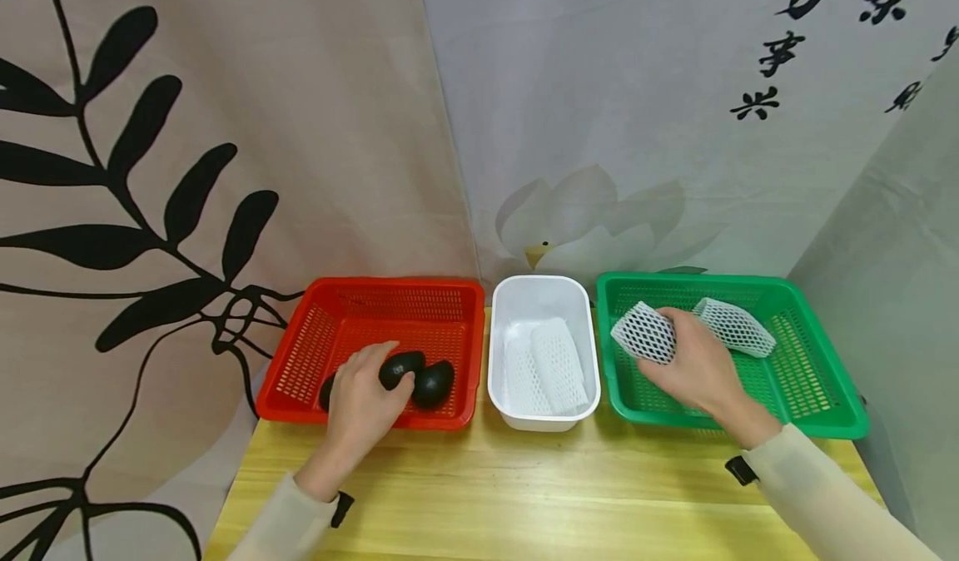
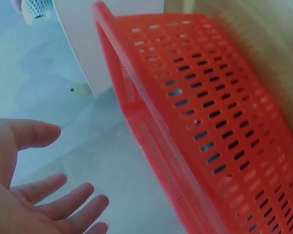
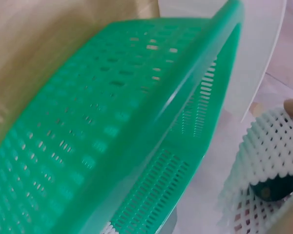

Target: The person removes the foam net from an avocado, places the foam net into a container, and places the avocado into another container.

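Table [image 1: 539, 494] runs under the tub [image 1: 517, 307]. Green basket [image 1: 697, 279] right of tub, red basket [image 1: 404, 320] left of it. Left hand [image 1: 363, 399] is left of tub, over the red basket, fingers loosely spread, nothing gripped. Right hand [image 1: 700, 365], right of tub, grips the netted fruit [image 1: 643, 333], dark surface showing at the net's opening. Flat nets [image 1: 559, 365] inside tub. Second net [image 1: 737, 328] farther right of tub, contents unclear. Three bare fruits [image 1: 433, 384] left of tub, in the red basket.

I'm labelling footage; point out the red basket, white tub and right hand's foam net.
Red basket [image 1: 404, 305], head view, inner far wall.
White tub [image 1: 539, 301], head view, inner far wall.
Foam net [image 1: 643, 334], head view, meshed side.
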`<act>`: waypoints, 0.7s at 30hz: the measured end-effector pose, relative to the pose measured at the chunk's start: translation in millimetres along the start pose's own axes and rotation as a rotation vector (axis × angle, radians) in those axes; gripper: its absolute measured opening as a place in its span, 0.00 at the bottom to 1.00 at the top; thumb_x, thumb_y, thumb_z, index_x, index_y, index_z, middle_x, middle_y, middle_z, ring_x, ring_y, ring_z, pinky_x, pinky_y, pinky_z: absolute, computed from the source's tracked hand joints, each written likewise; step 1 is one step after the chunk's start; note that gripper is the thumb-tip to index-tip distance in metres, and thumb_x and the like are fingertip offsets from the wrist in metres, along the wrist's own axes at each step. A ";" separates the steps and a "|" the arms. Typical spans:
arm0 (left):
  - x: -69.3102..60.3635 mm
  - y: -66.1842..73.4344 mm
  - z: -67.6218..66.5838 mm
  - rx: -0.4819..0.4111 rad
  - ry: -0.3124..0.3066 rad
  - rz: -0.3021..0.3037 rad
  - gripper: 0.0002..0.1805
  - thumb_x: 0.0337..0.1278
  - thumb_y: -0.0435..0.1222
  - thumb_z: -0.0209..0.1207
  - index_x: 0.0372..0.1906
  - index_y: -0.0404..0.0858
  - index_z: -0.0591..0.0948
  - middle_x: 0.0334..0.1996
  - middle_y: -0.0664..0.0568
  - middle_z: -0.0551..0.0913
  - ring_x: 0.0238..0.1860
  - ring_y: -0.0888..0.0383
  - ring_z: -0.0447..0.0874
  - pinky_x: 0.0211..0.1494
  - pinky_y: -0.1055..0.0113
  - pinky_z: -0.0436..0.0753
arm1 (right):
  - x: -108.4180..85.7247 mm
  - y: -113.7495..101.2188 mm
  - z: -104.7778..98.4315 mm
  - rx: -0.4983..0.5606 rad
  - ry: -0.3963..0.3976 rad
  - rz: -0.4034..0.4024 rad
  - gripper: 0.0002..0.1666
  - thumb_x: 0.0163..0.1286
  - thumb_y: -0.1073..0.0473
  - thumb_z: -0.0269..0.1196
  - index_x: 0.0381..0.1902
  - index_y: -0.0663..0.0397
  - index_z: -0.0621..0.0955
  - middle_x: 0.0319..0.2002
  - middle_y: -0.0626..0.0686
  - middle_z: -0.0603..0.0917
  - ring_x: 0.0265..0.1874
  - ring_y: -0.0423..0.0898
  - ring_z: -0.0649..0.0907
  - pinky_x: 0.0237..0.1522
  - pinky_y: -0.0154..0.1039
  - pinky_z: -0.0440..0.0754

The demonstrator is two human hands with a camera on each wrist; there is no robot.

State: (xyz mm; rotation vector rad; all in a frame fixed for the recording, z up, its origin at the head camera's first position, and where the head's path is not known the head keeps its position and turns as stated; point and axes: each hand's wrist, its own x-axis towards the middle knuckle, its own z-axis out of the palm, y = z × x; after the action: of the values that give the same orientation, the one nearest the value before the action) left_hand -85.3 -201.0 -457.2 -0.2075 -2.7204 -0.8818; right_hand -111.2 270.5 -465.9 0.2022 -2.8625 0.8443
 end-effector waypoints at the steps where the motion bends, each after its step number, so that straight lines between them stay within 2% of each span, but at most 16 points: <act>1: -1.4 1.5 0.7 -0.005 0.000 0.008 0.29 0.56 0.39 0.74 0.63 0.36 0.83 0.60 0.40 0.83 0.59 0.39 0.81 0.62 0.38 0.75 | -2.5 -1.4 0.3 0.007 0.008 -0.006 0.44 0.58 0.53 0.74 0.68 0.66 0.72 0.50 0.62 0.83 0.40 0.56 0.83 0.35 0.50 0.81; 7: -9.3 8.1 5.3 -0.032 0.007 0.047 0.29 0.55 0.39 0.75 0.62 0.35 0.83 0.59 0.41 0.84 0.60 0.40 0.81 0.62 0.37 0.75 | -16.4 -9.0 4.1 0.029 0.054 -0.047 0.44 0.56 0.54 0.77 0.67 0.64 0.73 0.50 0.60 0.83 0.39 0.55 0.84 0.34 0.49 0.81; 14: -15.6 16.2 11.5 -0.057 0.017 0.092 0.28 0.54 0.38 0.76 0.60 0.36 0.84 0.58 0.42 0.84 0.60 0.41 0.80 0.63 0.39 0.76 | -30.0 -19.5 6.4 0.067 0.092 -0.098 0.45 0.51 0.55 0.79 0.65 0.64 0.74 0.50 0.61 0.84 0.41 0.57 0.84 0.36 0.52 0.82; 21: -21.3 23.3 18.2 -0.098 0.016 0.145 0.27 0.53 0.37 0.76 0.59 0.37 0.85 0.59 0.42 0.84 0.62 0.42 0.80 0.65 0.40 0.75 | -42.4 -27.0 12.5 0.079 0.119 -0.147 0.46 0.46 0.56 0.81 0.62 0.62 0.76 0.48 0.59 0.85 0.40 0.55 0.83 0.36 0.51 0.81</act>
State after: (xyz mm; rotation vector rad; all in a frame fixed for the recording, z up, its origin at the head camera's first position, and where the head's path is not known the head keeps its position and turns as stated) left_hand -63.8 -172.6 -464.9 -0.4097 -2.6111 -0.9701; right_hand -66.4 244.9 -469.7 0.3535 -2.6689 0.9087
